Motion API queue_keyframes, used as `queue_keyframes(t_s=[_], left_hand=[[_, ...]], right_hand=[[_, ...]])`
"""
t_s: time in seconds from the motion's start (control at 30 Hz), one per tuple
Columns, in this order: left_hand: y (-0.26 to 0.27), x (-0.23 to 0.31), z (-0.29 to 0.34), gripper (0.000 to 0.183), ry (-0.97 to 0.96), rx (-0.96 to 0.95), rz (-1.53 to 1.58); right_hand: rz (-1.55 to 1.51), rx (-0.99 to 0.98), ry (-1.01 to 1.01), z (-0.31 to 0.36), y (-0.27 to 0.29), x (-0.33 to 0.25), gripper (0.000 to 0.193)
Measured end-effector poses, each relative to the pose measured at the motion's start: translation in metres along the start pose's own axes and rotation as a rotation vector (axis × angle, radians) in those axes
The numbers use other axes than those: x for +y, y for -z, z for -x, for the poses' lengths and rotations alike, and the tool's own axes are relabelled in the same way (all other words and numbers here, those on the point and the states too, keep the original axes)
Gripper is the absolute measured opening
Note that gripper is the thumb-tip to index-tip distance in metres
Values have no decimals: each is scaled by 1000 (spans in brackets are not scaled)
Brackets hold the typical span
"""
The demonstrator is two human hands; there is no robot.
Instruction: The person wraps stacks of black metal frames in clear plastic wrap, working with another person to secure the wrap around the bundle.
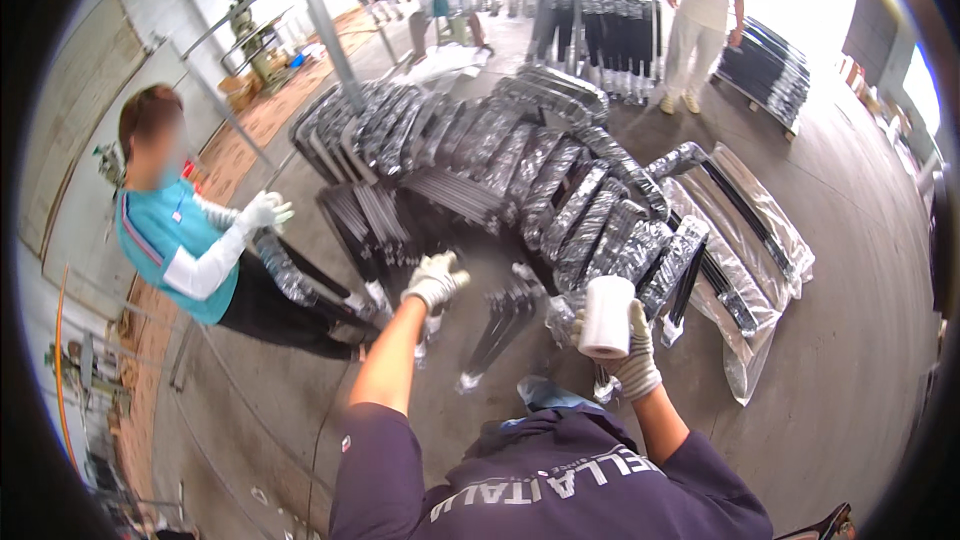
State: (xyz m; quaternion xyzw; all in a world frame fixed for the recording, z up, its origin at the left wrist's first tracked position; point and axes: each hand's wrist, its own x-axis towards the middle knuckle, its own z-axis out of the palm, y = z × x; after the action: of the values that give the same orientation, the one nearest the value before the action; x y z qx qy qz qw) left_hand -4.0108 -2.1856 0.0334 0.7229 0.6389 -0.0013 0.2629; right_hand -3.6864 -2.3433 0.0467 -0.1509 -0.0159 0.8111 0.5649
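Note:
My right hand (636, 360), in a pale knitted glove, is closed around a roll of clear plastic film (607, 318), held upright and slightly tilted. To the left, my gloved left hand (436, 281) has its fingers curled in front of a dark, blurred area; what they hold, if anything, is hidden. Between my hands are black metal frame legs (500, 325) with film-wrapped ends, partly smeared by motion. Just beyond both hands lies a long row of film-wrapped black frames (510, 155), leaning closely on one another. Bare black frames (455, 195) lie beside them.
A co-worker in a teal top (190, 240) stands at the left, gloved hands near a partly wrapped frame (285, 270). More frames lie on a plastic sheet (765, 320) at the right. A metal rail (330, 35) rises behind. Another person (690, 30) stands near stacked frames (765, 75).

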Motion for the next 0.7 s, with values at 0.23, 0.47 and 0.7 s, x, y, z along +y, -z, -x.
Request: queue_keyframes(t_s=[0.23, 0.47, 0.7], left_hand=[[-98, 40, -80, 63, -420, -41, -415], [-132, 16, -95, 45, -749, 151, -565], [-164, 64, -138, 35, -710, -491, -553]], right_hand=[[245, 102, 301, -104, 47, -66, 71], [-69, 28, 89, -169, 124, -108, 67], [-104, 72, 159, -167, 143, -113, 69]])
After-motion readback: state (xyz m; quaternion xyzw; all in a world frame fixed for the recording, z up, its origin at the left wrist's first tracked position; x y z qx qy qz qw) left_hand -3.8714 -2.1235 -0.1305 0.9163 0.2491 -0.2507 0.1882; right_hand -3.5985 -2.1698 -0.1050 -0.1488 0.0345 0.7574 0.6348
